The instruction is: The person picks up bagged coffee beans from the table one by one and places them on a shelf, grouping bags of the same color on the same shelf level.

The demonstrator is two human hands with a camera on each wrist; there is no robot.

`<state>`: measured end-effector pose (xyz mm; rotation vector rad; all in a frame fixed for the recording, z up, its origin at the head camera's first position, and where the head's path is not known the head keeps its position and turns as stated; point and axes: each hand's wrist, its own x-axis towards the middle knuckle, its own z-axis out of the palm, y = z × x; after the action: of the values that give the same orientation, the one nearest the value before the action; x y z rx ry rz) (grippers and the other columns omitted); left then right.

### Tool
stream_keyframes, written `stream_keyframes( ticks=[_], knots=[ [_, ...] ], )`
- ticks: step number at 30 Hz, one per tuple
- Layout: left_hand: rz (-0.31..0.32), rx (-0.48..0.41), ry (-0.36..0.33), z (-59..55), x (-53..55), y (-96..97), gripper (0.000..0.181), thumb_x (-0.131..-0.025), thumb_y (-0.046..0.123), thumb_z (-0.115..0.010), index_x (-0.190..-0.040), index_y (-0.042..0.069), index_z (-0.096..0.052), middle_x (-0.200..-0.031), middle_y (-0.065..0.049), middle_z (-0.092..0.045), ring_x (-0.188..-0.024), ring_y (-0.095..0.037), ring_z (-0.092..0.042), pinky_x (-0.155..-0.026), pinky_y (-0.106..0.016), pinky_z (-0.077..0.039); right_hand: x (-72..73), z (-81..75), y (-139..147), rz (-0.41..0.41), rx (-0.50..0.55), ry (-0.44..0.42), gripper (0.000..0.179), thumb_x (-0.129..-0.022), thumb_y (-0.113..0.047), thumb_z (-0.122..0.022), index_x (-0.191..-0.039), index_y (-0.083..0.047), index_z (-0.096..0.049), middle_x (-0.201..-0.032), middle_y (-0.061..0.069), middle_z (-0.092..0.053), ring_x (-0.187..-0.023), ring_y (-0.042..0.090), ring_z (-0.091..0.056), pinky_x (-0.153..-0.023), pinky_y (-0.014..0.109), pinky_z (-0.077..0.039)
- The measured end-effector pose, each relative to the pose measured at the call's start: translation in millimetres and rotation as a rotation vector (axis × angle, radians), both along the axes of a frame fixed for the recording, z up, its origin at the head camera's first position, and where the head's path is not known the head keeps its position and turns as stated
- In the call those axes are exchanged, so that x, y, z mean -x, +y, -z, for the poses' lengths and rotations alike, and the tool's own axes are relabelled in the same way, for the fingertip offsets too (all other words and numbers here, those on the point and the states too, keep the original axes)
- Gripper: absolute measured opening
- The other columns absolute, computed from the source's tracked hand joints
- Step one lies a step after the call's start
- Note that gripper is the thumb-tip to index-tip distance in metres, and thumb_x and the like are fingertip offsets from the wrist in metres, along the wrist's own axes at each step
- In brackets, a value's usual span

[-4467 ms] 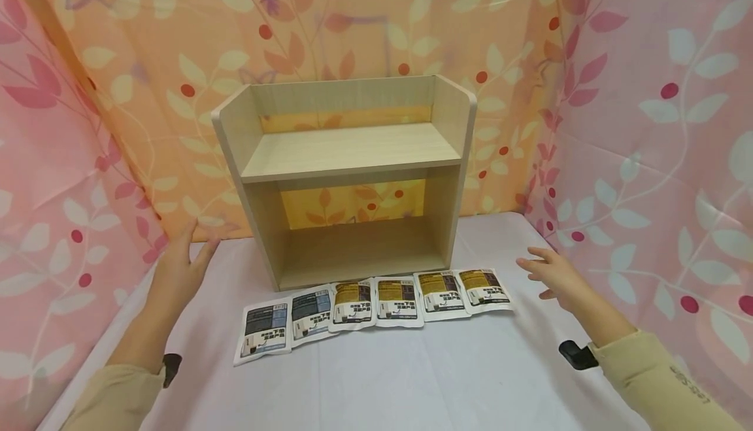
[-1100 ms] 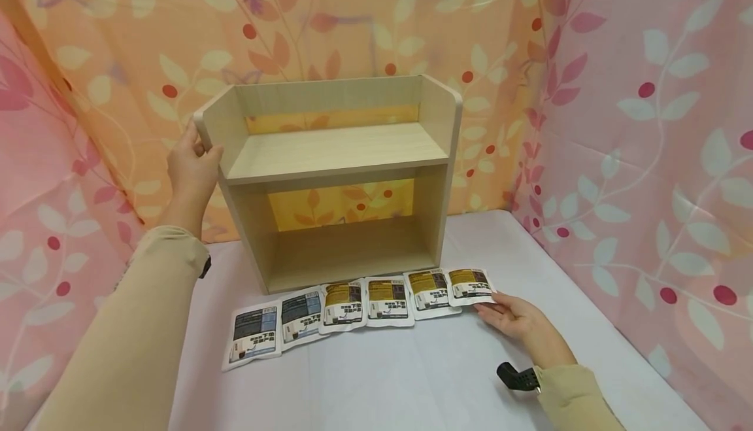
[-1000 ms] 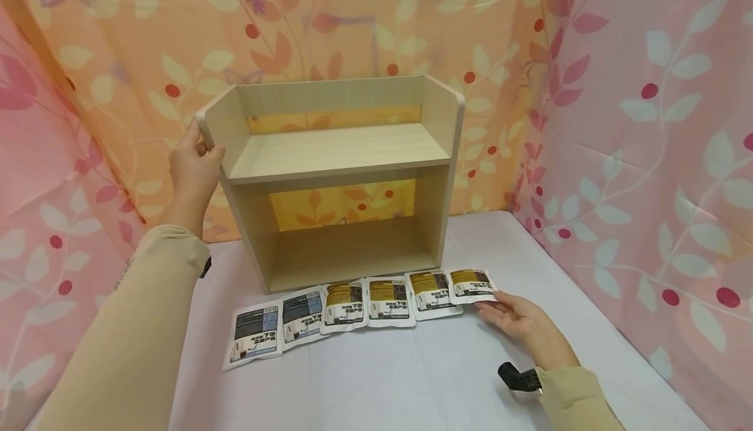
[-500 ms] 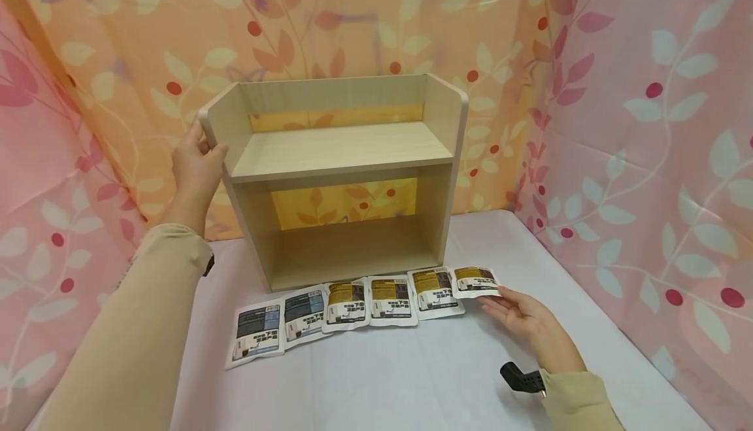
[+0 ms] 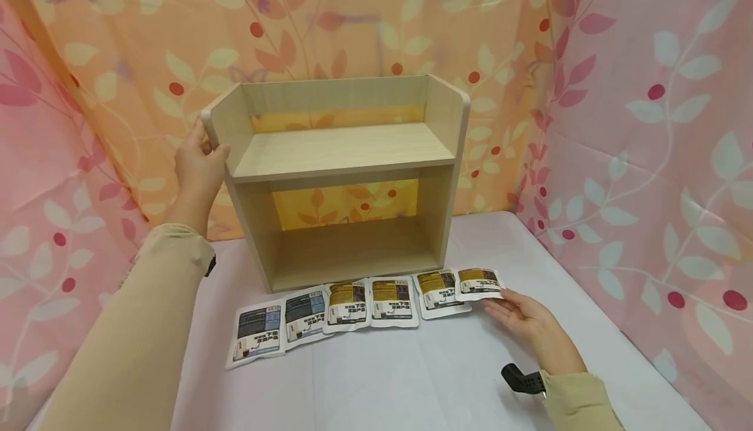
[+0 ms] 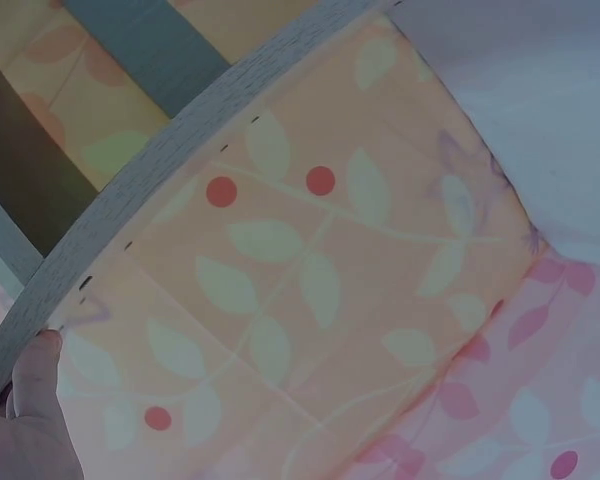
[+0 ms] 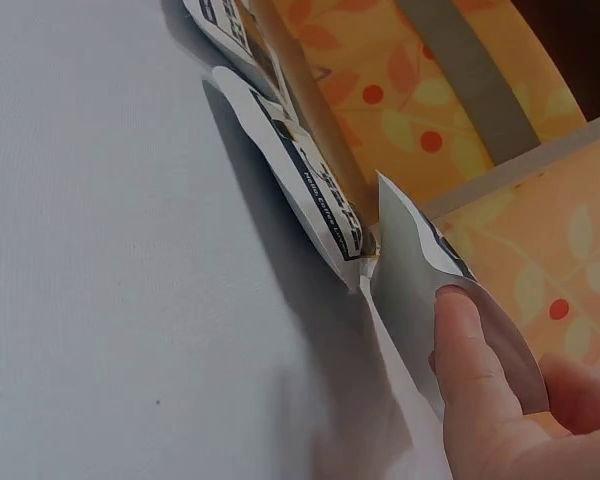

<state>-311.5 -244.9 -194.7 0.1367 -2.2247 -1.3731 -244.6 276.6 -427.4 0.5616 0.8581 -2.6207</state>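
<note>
A small pale wooden shelf [image 5: 347, 150] stands on the table. My left hand [image 5: 199, 163] grips the upper front edge of its left side panel; the left wrist view shows the thumb [image 6: 38, 375] against that panel's edge [image 6: 180, 150]. In front of the shelf lies a row of flat white coffee sachets with printed labels. My right hand [image 5: 526, 323] pinches the rightmost, brown-and-gold sachet [image 5: 478, 282] by its right side. This sachet is tilted up, its plain back [image 7: 405, 270] facing the right wrist camera. Beside it, overlapping in the head view, lies another gold sachet [image 5: 438, 292].
Two more gold sachets, including one by the shelf's middle [image 5: 393, 303], and two blue-labelled ones, such as the leftmost sachet [image 5: 257, 333], complete the row. The white-covered table [image 5: 376, 379] is bounded by an orange patterned cloth [image 5: 512, 38] behind and pink cloth at the sides.
From hovering at the sides, my left hand has moved onto the shelf and my right hand onto the rightmost sachet, which has tilted up. The sachet beside it has just shifted slightly right.
</note>
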Motion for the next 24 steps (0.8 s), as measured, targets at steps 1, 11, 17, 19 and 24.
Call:
stream_keyframes(
  ticks=[1,11,17,19,24],
  knots=[
    [0.001,-0.003,-0.001,0.3,0.1,0.2,0.067,-0.099,0.012,-0.051,-0.155,0.031,-0.019,-0.141,-0.017,-0.049,-0.124,-0.021,-0.051,-0.097,-0.033,-0.046,0.4,1.2,1.0,0.0,-0.005,0.004,0.019,-0.099,0.0,-0.047,-0.113,-0.004,-0.036,-0.085,0.028,-0.063,-0.078,0.038,-0.067,-0.107,0.046,-0.032],
    [-0.004,0.0,0.011,-0.2,1.8,1.0,0.066,-0.098,0.011,-0.05,-0.155,0.029,-0.022,-0.142,-0.017,-0.048,-0.126,-0.02,-0.05,-0.098,-0.034,-0.046,-0.3,2.0,5.6,0.011,-0.019,0.002,0.019,-0.099,0.0,-0.045,-0.116,-0.006,-0.038,-0.084,0.026,-0.064,-0.078,0.036,-0.067,-0.109,0.044,-0.024],
    [-0.003,0.001,0.015,-1.0,2.0,1.9,0.067,-0.098,0.01,-0.051,-0.155,0.029,-0.023,-0.14,-0.018,-0.05,-0.124,-0.021,-0.051,-0.097,-0.035,-0.046,-4.4,-8.2,5.6,0.002,-0.011,0.021,0.026,-0.099,-0.001,-0.047,-0.123,-0.006,-0.038,-0.086,0.026,-0.066,-0.081,0.036,-0.068,-0.106,0.044,-0.029],
    [-0.01,0.007,0.013,-1.4,1.0,1.8,0.067,-0.098,0.01,-0.051,-0.155,0.03,-0.023,-0.14,-0.018,-0.05,-0.124,-0.022,-0.051,-0.097,-0.034,-0.046,-5.1,-11.2,4.6,-0.016,-0.008,0.035,0.024,-0.1,-0.001,-0.046,-0.122,-0.005,-0.039,-0.088,0.025,-0.066,-0.083,0.036,-0.068,-0.105,0.045,-0.032],
    [-0.014,0.018,0.002,-1.0,-1.6,1.5,0.066,-0.098,0.012,-0.051,-0.155,0.03,-0.022,-0.14,-0.017,-0.05,-0.125,-0.022,-0.051,-0.097,-0.034,-0.046,-6.5,-16.5,0.0,-0.037,-0.034,0.07,0.023,-0.101,-0.002,-0.044,-0.123,-0.005,-0.039,-0.089,0.024,-0.066,-0.083,0.036,-0.068,-0.103,0.045,-0.036]
  ],
)
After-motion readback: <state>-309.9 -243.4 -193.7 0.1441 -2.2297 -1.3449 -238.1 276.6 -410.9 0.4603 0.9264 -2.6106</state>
